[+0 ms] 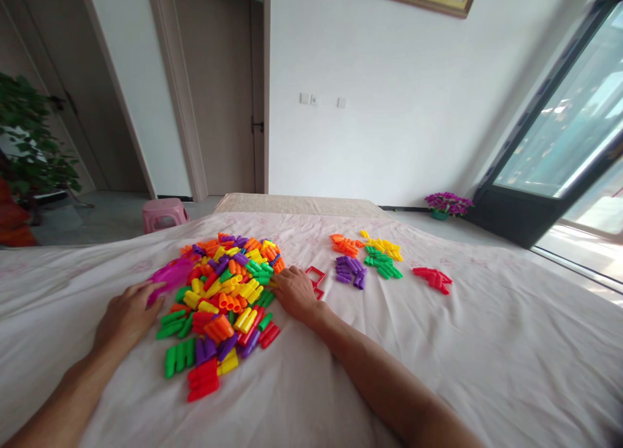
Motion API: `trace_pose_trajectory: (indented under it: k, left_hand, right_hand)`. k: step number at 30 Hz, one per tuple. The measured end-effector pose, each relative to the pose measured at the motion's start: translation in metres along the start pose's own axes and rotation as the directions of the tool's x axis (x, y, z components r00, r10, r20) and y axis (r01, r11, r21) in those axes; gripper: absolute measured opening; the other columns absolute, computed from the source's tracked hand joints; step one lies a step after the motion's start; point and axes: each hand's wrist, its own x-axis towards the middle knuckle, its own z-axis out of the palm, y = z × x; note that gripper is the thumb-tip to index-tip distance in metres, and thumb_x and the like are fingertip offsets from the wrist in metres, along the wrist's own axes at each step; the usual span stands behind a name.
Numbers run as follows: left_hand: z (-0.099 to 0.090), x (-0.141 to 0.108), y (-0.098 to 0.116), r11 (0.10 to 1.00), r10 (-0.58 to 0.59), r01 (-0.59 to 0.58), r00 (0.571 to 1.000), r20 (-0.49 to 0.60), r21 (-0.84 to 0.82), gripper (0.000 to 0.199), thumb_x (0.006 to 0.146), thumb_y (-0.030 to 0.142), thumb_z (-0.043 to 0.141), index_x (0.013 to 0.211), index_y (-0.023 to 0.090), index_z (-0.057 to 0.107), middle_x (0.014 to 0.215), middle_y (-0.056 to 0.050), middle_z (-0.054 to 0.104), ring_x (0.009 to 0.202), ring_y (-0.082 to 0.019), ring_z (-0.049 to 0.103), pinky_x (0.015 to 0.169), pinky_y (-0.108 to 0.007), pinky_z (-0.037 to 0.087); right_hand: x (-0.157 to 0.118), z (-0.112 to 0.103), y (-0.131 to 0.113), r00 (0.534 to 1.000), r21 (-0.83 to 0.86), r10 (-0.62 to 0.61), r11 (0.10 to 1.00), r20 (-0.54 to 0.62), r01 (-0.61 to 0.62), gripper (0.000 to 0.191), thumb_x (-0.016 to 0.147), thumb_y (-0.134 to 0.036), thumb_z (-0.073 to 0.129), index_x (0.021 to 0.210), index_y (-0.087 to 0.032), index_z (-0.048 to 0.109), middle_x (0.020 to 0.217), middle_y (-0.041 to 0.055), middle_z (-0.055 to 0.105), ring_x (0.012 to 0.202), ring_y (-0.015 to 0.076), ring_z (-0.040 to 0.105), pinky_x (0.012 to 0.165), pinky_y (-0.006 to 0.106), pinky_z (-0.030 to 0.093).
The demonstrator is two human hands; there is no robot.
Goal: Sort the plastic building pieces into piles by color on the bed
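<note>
White wall [413, 78] behind; pale bedsheet [438, 370] below. Block pile [224, 289] lies between the hands, longer far-to-near than across. Right hand [294, 289] nearer to the green blocks [260, 273], which lie just left of its fingertips; fingers bent, pinch cannot be told. Left hand [129, 311] at pink plastic [172, 276], pile's left edge; fingers loosely bent, grip unclear.

The heaped blocks [228, 300] look to me like hard plastic, smooth and quite glossy. At their ten o'clock, the crumpled piece [170, 276] seems to be thin plastic, somewhat shiny. The cloth [389, 357], running out to three o'clock, is matt and wrinkled. At eleven o'clock the stool [164, 206] looks of smooth plastic; at twelve, the door [214, 91] resembles matt wood.
</note>
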Motion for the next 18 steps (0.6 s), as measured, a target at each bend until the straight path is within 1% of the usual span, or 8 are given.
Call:
trace_pose_trajectory:
  k: [3, 7, 9, 10, 12, 14, 16, 18]
  left_hand:
    - [-0.001, 0.000, 0.001, 1.000, -0.002, 0.002, 1.000, -0.001, 0.006, 0.059, 0.099, 0.042, 0.030, 0.136, 0.010, 0.064, 0.143, -0.021, 0.062, 0.135, -0.031, 0.057, 0.113, -0.044, 0.043]
    - [0.003, 0.001, -0.002, 1.000, -0.017, 0.018, 1.000, -0.006, 0.022, 0.056, 0.098, 0.041, 0.033, 0.135, 0.013, 0.065, 0.142, -0.018, 0.064, 0.133, -0.029, 0.059, 0.112, -0.042, 0.043]
    - [0.006, 0.003, -0.005, 1.000, -0.014, 0.014, 1.000, 0.000, 0.026, 0.056, 0.098, 0.042, 0.034, 0.134, 0.014, 0.065, 0.141, -0.018, 0.065, 0.132, -0.029, 0.059, 0.111, -0.042, 0.044]
    - [0.007, 0.004, -0.007, 1.000, -0.007, 0.007, 1.000, 0.002, 0.026, 0.057, 0.098, 0.043, 0.033, 0.135, 0.014, 0.065, 0.141, -0.018, 0.065, 0.132, -0.030, 0.059, 0.111, -0.042, 0.045]
    - [0.009, 0.005, -0.010, 1.000, 0.007, -0.007, 1.000, 0.001, 0.026, 0.058, 0.098, 0.044, 0.032, 0.135, 0.014, 0.065, 0.141, -0.018, 0.064, 0.132, -0.030, 0.059, 0.110, -0.042, 0.045]
    - [0.012, 0.006, -0.013, 0.999, 0.010, -0.011, 1.000, 0.005, 0.033, 0.059, 0.097, 0.045, 0.031, 0.135, 0.015, 0.065, 0.141, -0.018, 0.064, 0.131, -0.029, 0.060, 0.109, -0.041, 0.046]
    - [0.016, 0.007, -0.016, 0.999, 0.011, -0.011, 1.000, 0.004, 0.034, 0.060, 0.098, 0.047, 0.028, 0.134, 0.015, 0.064, 0.141, -0.018, 0.064, 0.131, -0.030, 0.059, 0.109, -0.042, 0.046]
    - [0.020, 0.009, -0.020, 1.000, 0.014, -0.014, 1.000, -0.003, 0.022, 0.063, 0.098, 0.048, 0.025, 0.133, 0.014, 0.064, 0.141, -0.019, 0.064, 0.131, -0.031, 0.059, 0.109, -0.043, 0.045]
  right_hand:
    - [-0.001, 0.000, 0.004, 1.000, 0.000, 0.021, 1.000, -0.001, -0.021, 0.019, 0.100, -0.026, 0.060, 0.110, -0.024, 0.076, 0.105, 0.0087, 0.075, 0.103, 0.0236, 0.062, 0.088, 0.034, 0.045]
    - [0.001, -0.008, 0.025, 0.987, 0.122, 0.073, 0.991, -0.142, -0.056, 0.024, 0.097, -0.022, 0.060, 0.115, -0.025, 0.076, 0.107, 0.0081, 0.074, 0.102, 0.0216, 0.064, 0.090, 0.032, 0.048]
    - [0.004, -0.014, 0.046, 0.946, 0.292, 0.196, 0.949, -0.256, -0.118, 0.025, 0.095, -0.022, 0.061, 0.115, -0.023, 0.076, 0.110, 0.0081, 0.074, 0.097, 0.0200, 0.067, 0.090, 0.032, 0.051]
    - [0.006, -0.016, 0.058, 0.907, 0.416, 0.293, 0.897, -0.302, -0.151, 0.025, 0.093, -0.022, 0.062, 0.114, -0.022, 0.076, 0.110, 0.0079, 0.074, 0.094, 0.0193, 0.068, 0.088, 0.032, 0.053]
    - [0.009, -0.020, 0.085, 0.795, 0.707, 0.519, 0.687, -0.313, -0.170, 0.024, 0.089, -0.025, 0.064, 0.110, -0.019, 0.075, 0.102, 0.0063, 0.075, 0.084, 0.0179, 0.069, 0.081, 0.032, 0.057]
    - [0.010, -0.023, 0.112, 0.687, 0.919, 0.696, 0.381, -0.211, -0.103, 0.019, 0.084, -0.025, 0.067, 0.099, -0.016, 0.074, 0.087, 0.0031, 0.073, 0.074, 0.0157, 0.069, 0.074, 0.030, 0.060]
    - [0.007, -0.029, 0.138, 0.589, 0.993, 0.802, 0.117, -0.102, 0.013, 0.012, 0.077, -0.021, 0.071, 0.088, -0.015, 0.071, 0.075, 0.0000, 0.069, 0.067, 0.0126, 0.067, 0.071, 0.026, 0.061]
    - [0.002, -0.038, 0.163, 0.461, 0.991, 0.886, -0.026, -0.038, 0.132, 0.015, 0.070, -0.014, 0.076, 0.082, -0.016, 0.067, 0.072, -0.0015, 0.067, 0.065, 0.0107, 0.067, 0.068, 0.022, 0.061]
